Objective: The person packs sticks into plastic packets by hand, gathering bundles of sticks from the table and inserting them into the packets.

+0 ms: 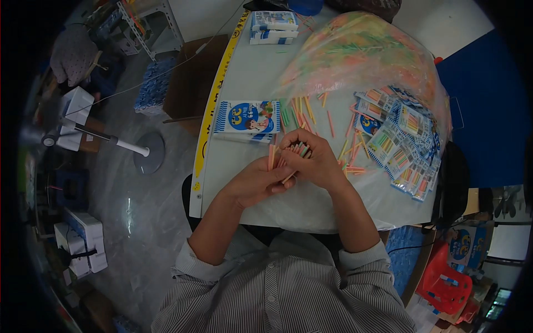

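Over the near part of the table, my two hands meet around a bundle of thin pink, yellow and green candy-like sticks [300,149]. My left hand [256,181] is closed around the lower part of the bundle, and a few sticks stand up beside its thumb. Curled over the upper ends is my right hand [314,159], its fingers closed on the same sticks. Just beyond the hands lie loose sticks [306,110] in the same colours. Blue and white printed packets [247,117] are stacked to the left of them. My fingers hide part of the bundle.
A large clear plastic bag [361,53] full of coloured sticks takes up the far right. Clear-fronted packets [408,139] pile up at the right edge, and more packets [273,26] lie at the back. Left of the table [239,72] stands a cardboard box [191,77].
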### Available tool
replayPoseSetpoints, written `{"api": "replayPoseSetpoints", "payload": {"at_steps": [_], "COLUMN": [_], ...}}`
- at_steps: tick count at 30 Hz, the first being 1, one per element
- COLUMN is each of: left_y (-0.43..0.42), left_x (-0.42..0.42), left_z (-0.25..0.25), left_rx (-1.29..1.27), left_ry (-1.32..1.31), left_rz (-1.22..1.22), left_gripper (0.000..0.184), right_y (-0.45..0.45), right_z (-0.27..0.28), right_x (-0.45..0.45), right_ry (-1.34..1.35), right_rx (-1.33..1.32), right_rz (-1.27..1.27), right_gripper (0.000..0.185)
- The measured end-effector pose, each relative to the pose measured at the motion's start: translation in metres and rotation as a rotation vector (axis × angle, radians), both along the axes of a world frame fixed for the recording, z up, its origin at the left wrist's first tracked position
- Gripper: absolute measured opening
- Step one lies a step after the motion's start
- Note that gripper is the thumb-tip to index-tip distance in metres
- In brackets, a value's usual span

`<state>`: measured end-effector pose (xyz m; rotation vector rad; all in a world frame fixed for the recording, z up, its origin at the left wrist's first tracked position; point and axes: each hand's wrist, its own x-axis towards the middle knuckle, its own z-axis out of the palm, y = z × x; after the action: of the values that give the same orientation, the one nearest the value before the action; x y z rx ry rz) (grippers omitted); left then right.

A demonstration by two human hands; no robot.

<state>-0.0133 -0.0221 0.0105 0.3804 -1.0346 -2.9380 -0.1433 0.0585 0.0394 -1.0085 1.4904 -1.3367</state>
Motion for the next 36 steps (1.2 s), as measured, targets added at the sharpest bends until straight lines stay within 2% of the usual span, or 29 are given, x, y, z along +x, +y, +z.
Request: {"api": "replayPoseSetpoints", "payload": {"at_steps": [2, 3, 5, 7, 13, 17, 19, 20, 22, 23, 25, 26, 28, 30, 32, 33, 35, 36], "left_y": [0.000, 0.000, 0.000, -0.001, 0.002, 0.002, 0.002, 0.002, 0.002, 0.001, 0.003, 0.004, 0.005, 0.005, 0.003, 0.001, -0.001, -0.001], "left_x": [0.000, 0.000, 0.000, -0.001, -0.001, -0.001, -0.001, 0.000, 0.000, -0.001, -0.002, 0.000, -0.001, 0.000, -0.001, -0.001, 0.000, -0.001], "left_z": [0.004, 0.005, 0.000, -0.002, 0.000, 0.000, 0.000, -0.001, -0.001, -0.001, 0.002, 0.006, 0.009, 0.008, -0.004, -0.008, -0.010, -0.010], "left_rx": [-0.057, -0.117, -0.085, -0.053, -0.086, -0.136, -0.167, -0.177, -0.184, -0.175, -0.166, -0.163, -0.162, -0.141, -0.143, -0.144, -0.133, -0.117], "left_ry": [-0.018, -0.034, -0.019, 0.001, -0.022, 0.001, -0.016, -0.016, -0.012, -0.011, -0.003, -0.022, -0.035, -0.021, 0.027, 0.080, 0.087, 0.096], "left_rz": [-0.022, -0.045, -0.054, -0.060, -0.069, -0.076, -0.069, -0.038, -0.005, 0.023, 0.048, 0.060, 0.070, 0.073, 0.044, 0.015, 0.008, -0.001], "left_gripper": [0.011, 0.009, 0.009, 0.008, 0.009, 0.012, 0.013, 0.015, 0.016, 0.017, 0.018, 0.018, 0.018, 0.016, 0.016, 0.015, 0.015, 0.015], "right_y": [0.000, -0.001, 0.000, 0.003, 0.005, 0.003, 0.004, 0.009, 0.018, 0.018, 0.019, 0.019, 0.016, 0.012, 0.008, 0.005, 0.000, 0.002], "right_z": [-0.003, -0.008, -0.011, -0.005, 0.010, 0.012, 0.025, 0.031, 0.047, 0.049, 0.052, 0.048, 0.029, 0.019, 0.016, 0.011, -0.001, 0.001], "right_x": [-0.002, -0.004, -0.008, -0.012, -0.019, -0.018, -0.017, -0.023, -0.039, -0.038, -0.030, -0.024, -0.008, 0.000, 0.004, 0.009, 0.016, 0.014], "right_ry": [0.033, 0.100, 0.175, 0.214, 0.253, 0.338, 0.400, 0.403, 0.386, 0.390, 1.173, 1.179, 0.661, 0.663, 0.347, 0.344, -0.038, -0.034], "right_rx": [0.038, -0.032, -0.105, -0.009, -0.020, -0.073, -0.233, -0.232, -0.256, -0.254, -0.180, -0.177, -0.127, -0.167, 0.108, 0.104, -0.224, -0.227], "right_rz": [-0.001, 0.017, 0.034, 0.103, 0.278, 0.247, 0.178, 0.181, 0.031, 0.033, -0.352, -0.356, -0.082, -0.011, 0.126, 0.127, -0.188, -0.190], "right_gripper": [0.006, 0.005, 0.005, 0.008, 0.014, 0.014, 0.015, 0.015, 0.020, 0.020, 0.026, 0.026, 0.030, 0.030, 0.030, 0.030, 0.029, 0.029]}}
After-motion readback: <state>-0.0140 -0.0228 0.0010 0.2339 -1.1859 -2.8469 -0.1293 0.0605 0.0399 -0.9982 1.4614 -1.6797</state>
